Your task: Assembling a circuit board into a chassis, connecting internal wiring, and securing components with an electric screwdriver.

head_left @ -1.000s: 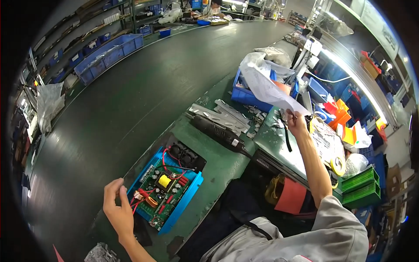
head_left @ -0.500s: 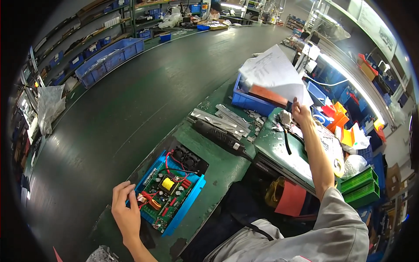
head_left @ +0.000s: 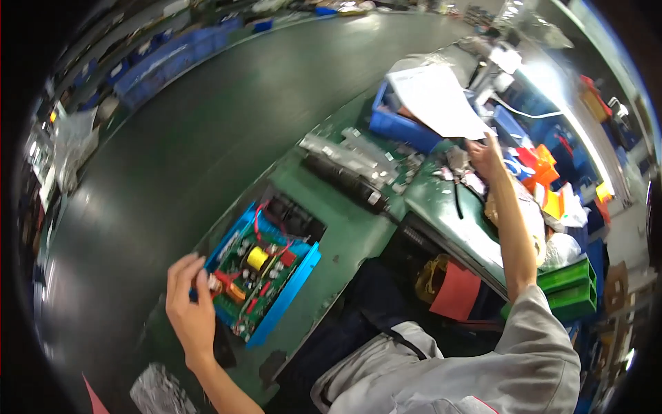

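Observation:
My right hand (head_left: 487, 157) pinches the near corner of a white paper sheet (head_left: 438, 100). The sheet hangs over a blue bin (head_left: 401, 128) and hides part of what lies inside. At the left, my left hand (head_left: 189, 310) is beside an electronic unit, its fingers loosely curved and the thumb apart, holding nothing I can see. The unit has a bright blue metal casing (head_left: 286, 297), a green circuit board (head_left: 243, 284) with a yellow-wrapped transformer (head_left: 257, 259) and red wires, and black fans (head_left: 293, 215) at its far end.
A black electric screwdriver (head_left: 345, 181) lies beside silvery metal strips (head_left: 352, 159). Cutters with black handles (head_left: 458, 196) rest on the green side bench (head_left: 441, 207). Green trays (head_left: 567, 290) stand at the right. Crumpled clear plastic (head_left: 160, 390) is at the lower left.
The view has shifted and blurred. The paper has swung to a new angle over the bin, still in my right hand. My left hand stays beside the unit, its thumb further from the fingers.

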A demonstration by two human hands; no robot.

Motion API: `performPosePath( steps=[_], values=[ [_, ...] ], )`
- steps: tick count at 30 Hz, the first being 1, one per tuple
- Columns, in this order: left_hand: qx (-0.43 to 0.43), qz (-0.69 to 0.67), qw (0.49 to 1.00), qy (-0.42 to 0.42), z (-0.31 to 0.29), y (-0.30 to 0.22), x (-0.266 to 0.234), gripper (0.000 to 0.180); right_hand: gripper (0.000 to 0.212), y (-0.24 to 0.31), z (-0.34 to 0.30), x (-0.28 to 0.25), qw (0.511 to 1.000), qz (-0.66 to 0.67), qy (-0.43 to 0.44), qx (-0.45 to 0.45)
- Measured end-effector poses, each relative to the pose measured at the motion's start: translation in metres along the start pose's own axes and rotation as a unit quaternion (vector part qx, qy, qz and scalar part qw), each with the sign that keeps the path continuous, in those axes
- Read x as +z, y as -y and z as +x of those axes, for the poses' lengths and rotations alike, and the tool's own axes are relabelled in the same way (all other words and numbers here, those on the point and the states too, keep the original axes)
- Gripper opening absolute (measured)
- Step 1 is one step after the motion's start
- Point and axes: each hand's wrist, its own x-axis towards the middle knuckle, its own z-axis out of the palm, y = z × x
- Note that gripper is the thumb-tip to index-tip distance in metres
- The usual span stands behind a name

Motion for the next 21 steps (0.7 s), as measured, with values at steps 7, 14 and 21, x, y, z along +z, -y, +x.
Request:
performPosePath(
  steps=[7,14,21],
  values=[
    [0.204,-0.106,0.969,0.086,-0.016,-0.13,-0.018,0.02,0.042,-0.078,-0.103,0.047,0.884,-0.278,-0.204,-0.315],
    [0.313,-0.167,0.934,0.032,-0.022,-0.137,-0.01,0.025,0.039,-0.197,-0.18,0.151,0.84,-0.455,-0.058,-0.289],
    [0.184,-0.171,0.948,0.197,-0.063,-0.099,-0.048,0.012,0.031,-0.253,-0.221,0.193,0.794,-0.499,0.124,-0.325]
  ],
)
